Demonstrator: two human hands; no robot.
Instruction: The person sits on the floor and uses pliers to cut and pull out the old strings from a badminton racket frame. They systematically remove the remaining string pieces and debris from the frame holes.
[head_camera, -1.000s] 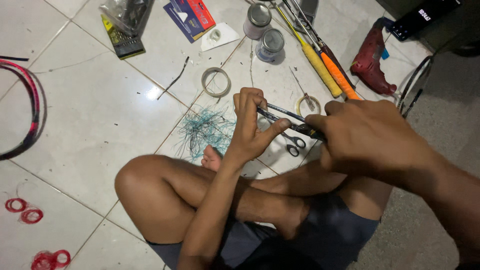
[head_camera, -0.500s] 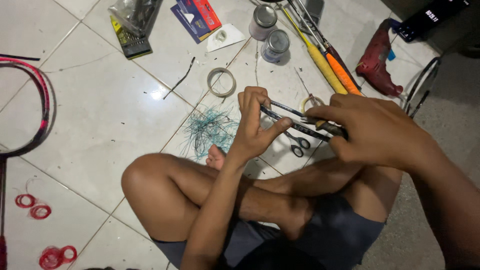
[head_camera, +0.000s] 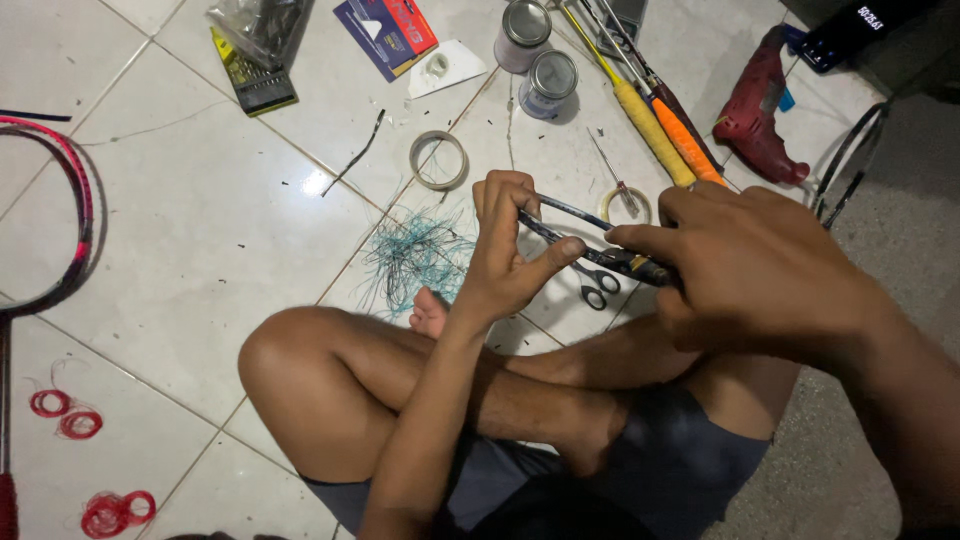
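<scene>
You sit cross-legged on the tiled floor (head_camera: 200, 230) with a slim dark racket frame piece (head_camera: 585, 240) held up over your knees: your left hand (head_camera: 510, 255) is closed on its near end, fingers curled over the top and thumb pressed up from beneath, and your right hand (head_camera: 760, 265) is clamped round the other end, hiding whatever it grips there, so I cannot tell whether a tool is in that fist. To do this step well, I judge you should keep the left thumb as a firm stop under the frame piece, keep both wrists quiet, and work in short, controlled pulls rather than one long tug, since the piece is thin and could twist or slip between the two grips. Directly below your hands lie a small pair of scissors (head_camera: 597, 285) and a tangle of cut teal string (head_camera: 415, 255), touching your toes; keep your feet still so neither snags. Ahead, toward the far edge of the floor, stand two small tins (head_camera: 550, 80), a tape roll (head_camera: 438, 160), an awl (head_camera: 612, 170) and the yellow and orange racket handles (head_camera: 665, 125), with a red power drill (head_camera: 760, 110) just beyond them, so forward room is tight. The open tiles are on your left, between your knee and the pink racket frame (head_camera: 75, 210); red string coils (head_camera: 65, 415) lie near the left edge.
</scene>
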